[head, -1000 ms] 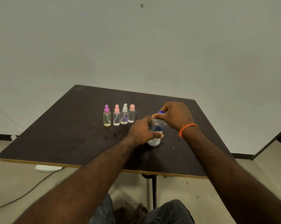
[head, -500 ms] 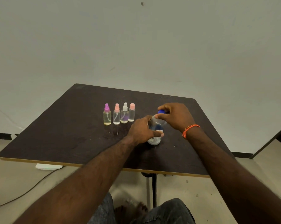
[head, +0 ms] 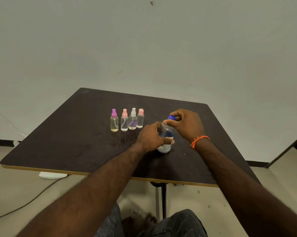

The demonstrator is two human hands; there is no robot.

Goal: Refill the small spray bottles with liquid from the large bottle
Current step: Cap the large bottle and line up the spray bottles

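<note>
The large clear bottle (head: 166, 134) stands upright on the dark table (head: 76, 134), right of centre. My left hand (head: 150, 137) is wrapped around its body. My right hand (head: 187, 124) pinches its blue cap (head: 171, 118) from above. Left of the bottle stand several small spray bottles in a row: one with a purple top (head: 114, 120), one with a pink top (head: 124, 120), one with a white top (head: 132, 119) and one with a pink cap (head: 140, 118). All are upright with their tops on and hold some liquid.
The table's front edge (head: 110, 175) runs close to my knees. A white flat object (head: 53, 175) and a cable (head: 24, 204) lie on the floor at the left. A dark piece of furniture (head: 294, 147) shows at the right edge.
My right hand has turned on the blue cap, its wrist swinging down and to the right. The left hand keeps its hold on the bottle. The small bottles have not moved.
</note>
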